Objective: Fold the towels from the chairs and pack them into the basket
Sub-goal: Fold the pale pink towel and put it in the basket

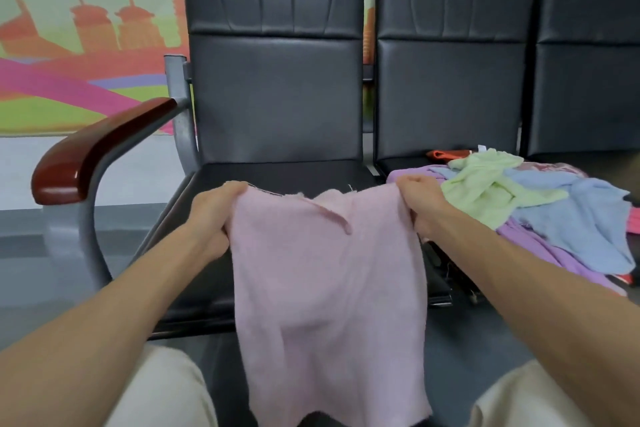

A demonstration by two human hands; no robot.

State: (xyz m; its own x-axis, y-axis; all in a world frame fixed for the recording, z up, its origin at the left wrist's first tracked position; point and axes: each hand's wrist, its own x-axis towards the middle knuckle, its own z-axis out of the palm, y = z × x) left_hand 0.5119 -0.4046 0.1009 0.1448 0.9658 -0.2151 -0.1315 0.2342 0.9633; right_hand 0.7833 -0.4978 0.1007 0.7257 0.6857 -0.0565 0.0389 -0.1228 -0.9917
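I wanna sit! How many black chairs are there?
3: left chair behind the pink towel, middle chair under the towel pile, right chair cut off; more may be hidden.

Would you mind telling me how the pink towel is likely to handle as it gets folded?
Probably floppy: the pink towel hangs limp below the left hand and right hand, its top edge sagging between them. Likely light, since a pinch at each corner carries it. Its fuzzy surface suggests it won't slip easily.

The left chair seat (277, 177) is left bare; the next seat is blocked by heaped towels (540, 204), the left side by an armrest (100, 149).
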